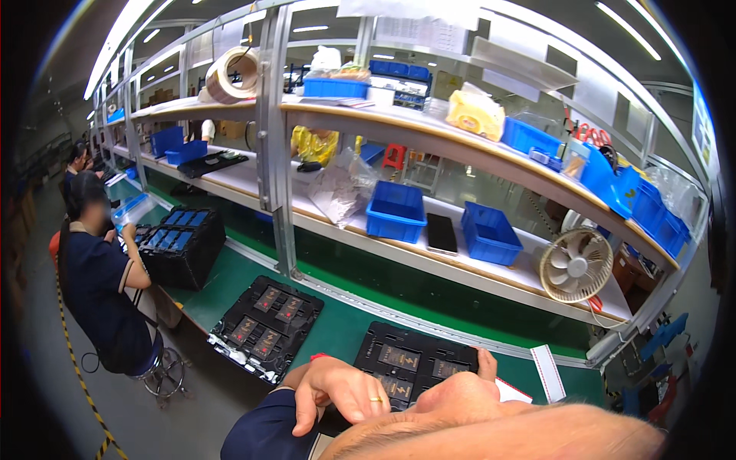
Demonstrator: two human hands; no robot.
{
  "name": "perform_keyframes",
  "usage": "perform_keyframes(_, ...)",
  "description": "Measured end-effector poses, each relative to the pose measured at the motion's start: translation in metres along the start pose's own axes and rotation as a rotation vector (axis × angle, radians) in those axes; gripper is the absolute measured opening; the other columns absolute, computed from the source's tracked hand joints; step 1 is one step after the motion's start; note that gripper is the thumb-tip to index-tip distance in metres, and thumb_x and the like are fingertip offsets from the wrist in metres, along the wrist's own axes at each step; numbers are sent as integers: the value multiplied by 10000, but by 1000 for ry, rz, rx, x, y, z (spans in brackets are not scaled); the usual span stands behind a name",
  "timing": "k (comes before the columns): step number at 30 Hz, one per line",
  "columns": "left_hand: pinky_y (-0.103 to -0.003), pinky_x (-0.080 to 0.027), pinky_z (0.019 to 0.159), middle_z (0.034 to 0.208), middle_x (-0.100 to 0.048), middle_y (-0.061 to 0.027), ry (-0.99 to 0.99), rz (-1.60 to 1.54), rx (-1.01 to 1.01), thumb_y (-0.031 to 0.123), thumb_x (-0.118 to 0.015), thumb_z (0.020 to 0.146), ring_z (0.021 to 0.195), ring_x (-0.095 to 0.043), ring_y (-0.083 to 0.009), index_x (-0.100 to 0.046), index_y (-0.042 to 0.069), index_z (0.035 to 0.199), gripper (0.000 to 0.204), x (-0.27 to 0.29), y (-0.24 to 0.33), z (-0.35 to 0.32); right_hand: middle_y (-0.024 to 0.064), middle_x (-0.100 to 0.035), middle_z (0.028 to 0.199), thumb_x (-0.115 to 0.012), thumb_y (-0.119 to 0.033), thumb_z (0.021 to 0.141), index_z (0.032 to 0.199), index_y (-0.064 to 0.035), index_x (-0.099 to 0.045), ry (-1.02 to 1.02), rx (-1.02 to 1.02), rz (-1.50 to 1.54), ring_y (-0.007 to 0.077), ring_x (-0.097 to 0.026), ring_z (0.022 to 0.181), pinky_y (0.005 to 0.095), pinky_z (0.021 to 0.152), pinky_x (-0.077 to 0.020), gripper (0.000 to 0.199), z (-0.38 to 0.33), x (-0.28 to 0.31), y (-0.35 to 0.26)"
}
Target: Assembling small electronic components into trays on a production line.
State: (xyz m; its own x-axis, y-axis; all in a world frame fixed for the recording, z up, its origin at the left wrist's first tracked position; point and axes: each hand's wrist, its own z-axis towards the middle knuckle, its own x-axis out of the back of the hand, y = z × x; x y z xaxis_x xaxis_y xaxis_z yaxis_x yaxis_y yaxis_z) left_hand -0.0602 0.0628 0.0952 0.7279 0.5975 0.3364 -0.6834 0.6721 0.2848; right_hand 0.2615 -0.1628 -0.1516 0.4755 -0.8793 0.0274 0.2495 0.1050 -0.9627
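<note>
Black moulded plastic tray (414, 366) lies lengthwise at 12 o'clock; left hand (341, 391) rests released on its near edge, right hand (484, 360) grasps its 3 o'clock edge.

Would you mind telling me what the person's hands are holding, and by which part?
The black tray on the green belt is gripped at its right edge by the right hand. The left hand rests on its near left part; whether it grips cannot be told.

Factory assembly line: shelving (399, 126), bins (395, 211)
</note>
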Motion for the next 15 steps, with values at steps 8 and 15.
perform_keyframes(8,-464,-449,692,923,-647,-180,-19,16,32,433,-780,801,799,-611,-377,-625,-1,1208,615,-6,12,-15,42,-668,974,-491,-317,1015,1040,16,-698,-27,-6,-65,133,-582,915,272,856,-443,394,-18,-16,-66)
perform_keyframes(15,-450,-440,662,893,-638,-158,99,46,-12,375,-757,839,754,-593,-357,-662,12,1114,465,-18,15,-22,49,-671,984,-492,-299,1010,1051,23,-695,-72,25,-113,139,-582,936,273,878,-438,383,-19,-14,-65)
